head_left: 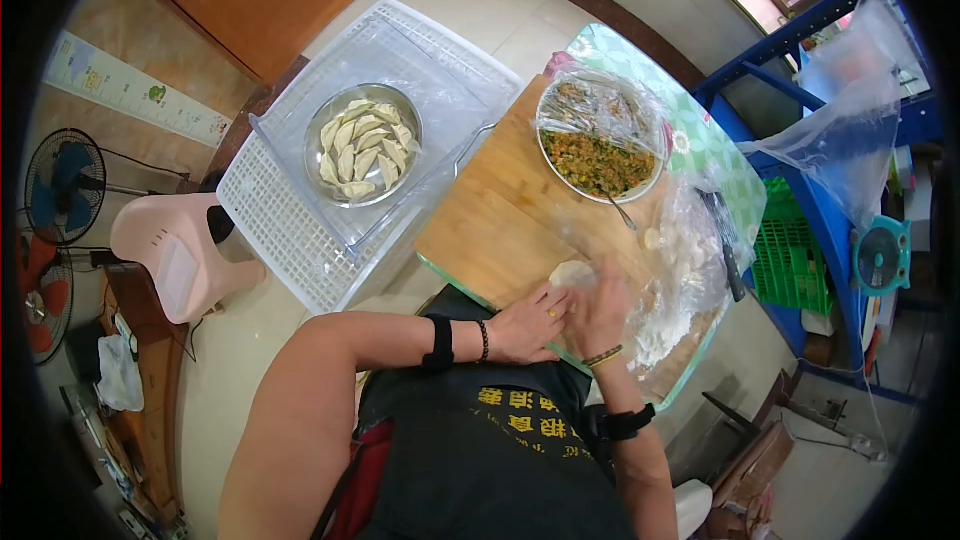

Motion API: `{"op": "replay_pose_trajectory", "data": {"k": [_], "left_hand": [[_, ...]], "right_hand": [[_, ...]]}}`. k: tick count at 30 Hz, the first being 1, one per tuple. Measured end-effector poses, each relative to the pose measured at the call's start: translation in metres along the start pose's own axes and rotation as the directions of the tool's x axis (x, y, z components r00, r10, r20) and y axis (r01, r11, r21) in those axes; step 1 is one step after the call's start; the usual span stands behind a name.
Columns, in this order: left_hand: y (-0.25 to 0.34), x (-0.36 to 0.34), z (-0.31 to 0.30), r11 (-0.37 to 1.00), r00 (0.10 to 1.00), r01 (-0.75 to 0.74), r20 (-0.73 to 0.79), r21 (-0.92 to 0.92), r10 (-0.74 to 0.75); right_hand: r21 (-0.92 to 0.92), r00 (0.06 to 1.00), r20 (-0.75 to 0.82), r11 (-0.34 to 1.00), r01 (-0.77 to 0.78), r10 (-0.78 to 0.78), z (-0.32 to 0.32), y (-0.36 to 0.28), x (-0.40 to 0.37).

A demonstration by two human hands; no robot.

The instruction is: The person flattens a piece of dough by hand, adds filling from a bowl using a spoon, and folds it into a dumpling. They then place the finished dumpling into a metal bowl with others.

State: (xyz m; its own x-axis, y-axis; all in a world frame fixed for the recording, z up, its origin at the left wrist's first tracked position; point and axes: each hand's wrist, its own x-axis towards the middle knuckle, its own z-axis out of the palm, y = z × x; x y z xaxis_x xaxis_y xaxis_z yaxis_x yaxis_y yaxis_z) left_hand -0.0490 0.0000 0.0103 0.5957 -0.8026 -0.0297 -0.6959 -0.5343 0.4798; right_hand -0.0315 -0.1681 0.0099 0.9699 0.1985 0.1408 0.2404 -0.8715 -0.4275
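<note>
A round white dumpling wrapper (573, 274) is at the near edge of the wooden board (490, 210). My left hand (530, 326) has its fingers curled together at the wrapper's near edge and appears to hold it. Close beside it, my right hand (598, 308) is smeared by motion, so its fingers cannot be made out. Farther up the board stands a bowl of chopped filling (600, 162), partly covered with plastic wrap, with a spoon (624, 214) at its near rim. White flour (668, 325) and crumpled plastic (690, 250) lie to the right of my right hand.
On the left, a metal bowl (412, 110) of folded dumplings (365, 150) sits on a clear plastic lid over a white crate (290, 235). A black-handled knife (730, 250) lies along the table's right side. Beyond are a pink stool (165, 240) and green basket (790, 250).
</note>
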Motion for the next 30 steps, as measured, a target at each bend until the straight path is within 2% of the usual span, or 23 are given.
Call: {"op": "replay_pose_trajectory", "data": {"k": [1, 2, 6, 8, 9, 11, 12, 13, 14, 15, 17, 18, 19, 20, 21, 22, 25, 26, 27, 28, 30], "left_hand": [[0.001, -0.002, 0.000, 1.000, 0.998, 0.006, 0.069, -0.013, -0.005], [0.000, -0.005, 0.002, 1.000, 0.997, 0.012, 0.077, -0.017, -0.011], [-0.002, -0.013, 0.003, 0.999, 0.999, -0.036, -0.037, 0.006, 0.036], [-0.003, -0.011, 0.002, 0.999, 0.995, -0.044, -0.093, -0.013, 0.043], [-0.005, -0.011, 0.003, 0.999, 0.994, -0.046, -0.095, -0.008, 0.045], [-0.006, -0.014, 0.006, 0.999, 0.994, -0.044, -0.098, -0.005, 0.044], [-0.006, -0.014, 0.003, 1.000, 0.996, -0.008, -0.089, -0.017, 0.007], [-0.005, -0.014, 0.001, 0.999, 0.996, 0.026, -0.079, -0.031, -0.028], [-0.006, -0.014, 0.000, 0.999, 0.996, 0.022, -0.081, -0.033, -0.025], [-0.007, -0.015, -0.001, 0.999, 0.995, 0.010, -0.097, -0.031, -0.013], [-0.010, -0.017, 0.000, 1.000, 0.994, -0.002, -0.114, -0.031, -0.001], [-0.012, -0.018, 0.003, 1.000, 0.996, -0.013, -0.092, -0.014, 0.011], [-0.013, -0.020, 0.004, 1.000, 0.998, -0.021, -0.067, -0.001, 0.021], [-0.014, -0.022, 0.005, 1.000, 0.998, -0.017, -0.062, -0.006, 0.016], [-0.016, -0.022, 0.003, 1.000, 0.996, -0.025, -0.089, -0.018, 0.023], [-0.017, -0.022, 0.001, 0.999, 0.993, -0.037, -0.116, -0.031, 0.033], [-0.020, -0.018, -0.002, 1.000, 0.991, -0.021, -0.134, -0.001, 0.020], [-0.021, -0.016, -0.004, 1.000, 0.990, -0.017, -0.138, 0.005, 0.018], [-0.019, -0.014, -0.008, 0.999, 0.988, 0.047, -0.149, 0.015, -0.045], [-0.019, -0.013, -0.010, 0.994, 0.981, 0.111, -0.160, 0.021, -0.106], [-0.019, -0.013, -0.007, 0.994, 0.980, 0.092, -0.185, 0.063, -0.079]], "right_hand": [[-0.069, 0.997, 0.070, 0.997, 0.017, -0.012, 0.004, -0.007, -0.003], [-0.130, 1.000, -0.011, 0.991, 0.013, -0.015, 0.019, -0.003, -0.009], [-0.144, 0.995, -0.100, 0.989, -0.037, 0.022, 0.017, 0.015, 0.011], [0.007, 0.976, -0.184, 0.993, -0.117, 0.116, 0.025, 0.040, 0.019], [0.007, 0.976, -0.186, 0.994, -0.111, 0.111, 0.020, 0.043, 0.022], [0.147, 0.930, -0.123, 0.933, -0.329, 0.348, 0.013, 0.046, 0.022], [0.145, 0.930, -0.123, 0.933, -0.328, 0.346, 0.011, 0.044, 0.021], [0.167, 0.951, -0.142, 0.954, -0.249, 0.273, 0.009, 0.041, 0.017], [0.187, 0.966, -0.164, 0.968, -0.170, 0.201, 0.008, 0.038, 0.014], [0.183, 0.965, -0.167, 0.968, -0.172, 0.203, 0.009, 0.033, 0.010], [-0.005, 0.991, -0.126, 0.999, 0.054, -0.054, 0.018, 0.015, 0.002], [-0.046, 0.998, 0.003, 0.997, 0.059, -0.059, 0.015, -0.003, 0.002], [-0.043, 0.998, 0.010, 0.997, 0.058, -0.057, 0.016, -0.011, 0.003], [-0.094, 0.999, 0.018, 0.995, -0.027, 0.029, 0.018, -0.016, 0.006], [-0.144, 0.994, 0.019, 0.984, -0.104, 0.108, 0.020, -0.019, 0.010], [-0.142, 0.994, 0.022, 0.984, -0.103, 0.107, 0.022, -0.015, 0.015], [-0.032, 0.984, -0.065, 0.986, -0.166, 0.164, 0.029, 0.026, 0.032], [0.049, 0.966, -0.172, 0.981, -0.187, 0.192, 0.035, 0.039, 0.034], [0.132, 0.935, -0.272, 0.971, -0.199, 0.229, 0.034, 0.040, 0.037], [0.133, 0.935, -0.272, 0.971, -0.197, 0.227, 0.032, 0.042, 0.035], [0.268, 0.939, -0.141, 0.926, -0.267, 0.312, 0.019, 0.044, 0.029]]}}
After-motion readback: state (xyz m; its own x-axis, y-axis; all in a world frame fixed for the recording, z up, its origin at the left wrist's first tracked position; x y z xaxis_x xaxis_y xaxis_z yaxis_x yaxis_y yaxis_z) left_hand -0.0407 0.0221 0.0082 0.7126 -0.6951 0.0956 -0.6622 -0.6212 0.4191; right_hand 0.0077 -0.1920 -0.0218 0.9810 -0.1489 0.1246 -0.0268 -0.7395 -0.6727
